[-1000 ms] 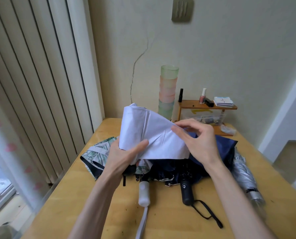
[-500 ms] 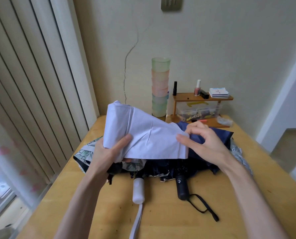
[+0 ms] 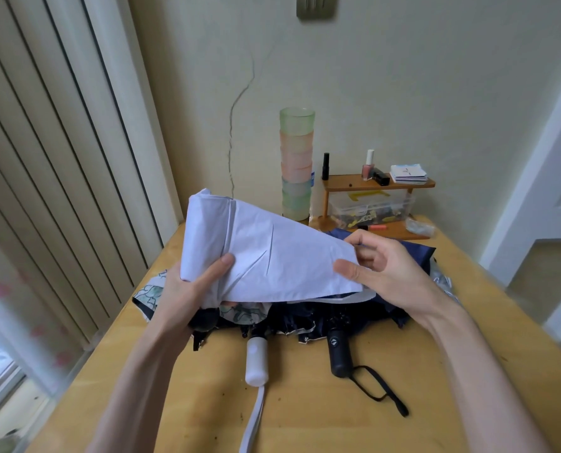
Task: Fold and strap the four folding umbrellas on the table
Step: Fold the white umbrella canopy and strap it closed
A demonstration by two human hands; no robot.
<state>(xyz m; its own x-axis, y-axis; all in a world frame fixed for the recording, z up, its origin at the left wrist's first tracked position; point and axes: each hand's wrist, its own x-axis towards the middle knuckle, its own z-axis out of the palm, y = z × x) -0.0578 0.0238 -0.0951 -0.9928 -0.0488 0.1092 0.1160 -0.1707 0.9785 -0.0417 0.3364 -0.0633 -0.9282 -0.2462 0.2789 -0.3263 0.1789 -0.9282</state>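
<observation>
The left hand (image 3: 190, 289) grips the gathered part of the white umbrella (image 3: 272, 253), with the thumb laid across the cloth and the fingers curled behind it; the right hand (image 3: 387, 273) pinches the free edge of one panel between thumb and fingers. The umbrella is held in the air over the table (image 3: 305, 403), above the other three.

I think the step is to smooth and wrap the cloth. The right hand should pull the panel flat and taut, then lay it around the shaft, always in one direction; the left thumb can pin each fold so nothing slips open. I cannot see the strap, so it must be found before the last turn.

The table is of yellow wood. On it lie a floral umbrella (image 3: 151, 292) with a white handle (image 3: 256, 361), a navy umbrella (image 3: 416, 253) with a black handle (image 3: 339, 354) and wrist loop, and a silver one (image 3: 442, 281), mostly hidden behind the right arm. At the far edge stand stacked cups (image 3: 297, 165) and a small shelf (image 3: 380, 184) with bottles; blinds (image 3: 60, 158) hang on the left; the wall behind is cracked.
</observation>
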